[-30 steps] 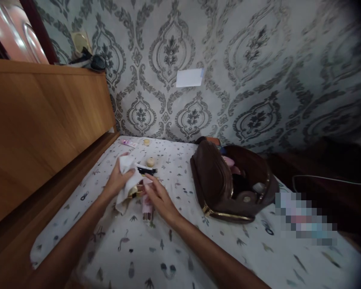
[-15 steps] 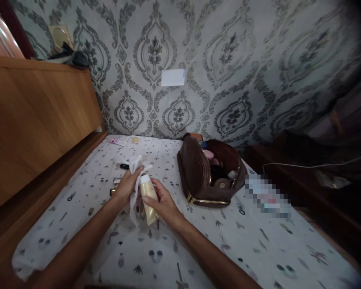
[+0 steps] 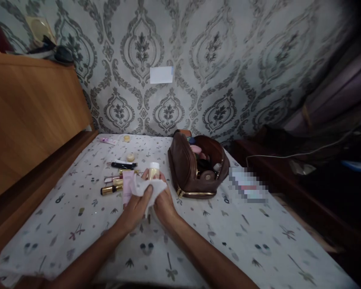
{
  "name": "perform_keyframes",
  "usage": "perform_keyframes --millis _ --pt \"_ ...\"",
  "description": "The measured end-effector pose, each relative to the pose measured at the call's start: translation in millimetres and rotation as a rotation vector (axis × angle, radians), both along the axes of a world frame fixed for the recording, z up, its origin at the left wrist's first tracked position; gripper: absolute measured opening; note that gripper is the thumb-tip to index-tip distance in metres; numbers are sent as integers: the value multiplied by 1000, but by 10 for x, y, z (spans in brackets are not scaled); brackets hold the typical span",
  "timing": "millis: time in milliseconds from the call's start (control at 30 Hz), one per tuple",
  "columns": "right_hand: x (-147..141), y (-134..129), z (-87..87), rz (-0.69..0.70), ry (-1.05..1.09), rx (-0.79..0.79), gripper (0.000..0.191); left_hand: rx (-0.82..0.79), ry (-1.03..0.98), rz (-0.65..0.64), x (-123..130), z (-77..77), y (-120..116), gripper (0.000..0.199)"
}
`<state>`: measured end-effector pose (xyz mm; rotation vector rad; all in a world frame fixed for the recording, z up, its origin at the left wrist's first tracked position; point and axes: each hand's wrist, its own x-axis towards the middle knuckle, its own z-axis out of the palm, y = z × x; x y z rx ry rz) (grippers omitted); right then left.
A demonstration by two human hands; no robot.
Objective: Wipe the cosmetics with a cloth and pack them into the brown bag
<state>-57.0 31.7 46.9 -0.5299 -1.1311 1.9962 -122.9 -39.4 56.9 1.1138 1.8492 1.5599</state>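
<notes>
Between my hands is a pale yellow squeeze tube with a white cap (image 3: 153, 171), its cap end pointing away from me. A white wipe (image 3: 149, 188) covers most of the tube's lower part. My left hand (image 3: 140, 204) pinches the wipe against the tube, thumb on top. Closed round the tube from the other side, my right hand (image 3: 165, 202) has its fingers partly hidden by the wipe. Just left of my hands lie a pink tube (image 3: 127, 180), a gold and black cosmetic tube (image 3: 111, 189) and a black tube (image 3: 124, 165).
A brown cosmetic bag (image 3: 183, 168) stands unzipped to the right, with several items inside. Small round jars (image 3: 130, 157) and a pink-white tube (image 3: 107, 141) lie farther back. A blurred-out flat item (image 3: 249, 185) lies at right. A wooden cabinet (image 3: 33, 108) borders the left.
The wipe has moved from the tube's left side to across its front, covering it. Both hands have drawn together round the tube. The view has shifted right, uncovering the cosmetics at left.
</notes>
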Motion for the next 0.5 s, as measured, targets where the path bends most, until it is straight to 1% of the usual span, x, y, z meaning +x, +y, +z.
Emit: perform_keyframes --millis 100,200,267,367,433,500 --pt "37 55 -66 -67 -46 82 51 36 104 -79 99 -57 -85 48" --pt "60 85 -65 -63 -62 116 52 62 194 -114 116 -101 -151 50" --pt "56 88 -25 -8 -33 80 55 82 317 -107 113 -119 -191 53" --pt "50 66 52 141 25 -52 60 105 522 -90 120 -130 -238 63" --pt "57 36 90 225 45 -117 62 106 606 -86 120 -123 -243 65" --pt "70 -1 111 258 22 -94 63 107 676 -57 97 -96 -216 61"
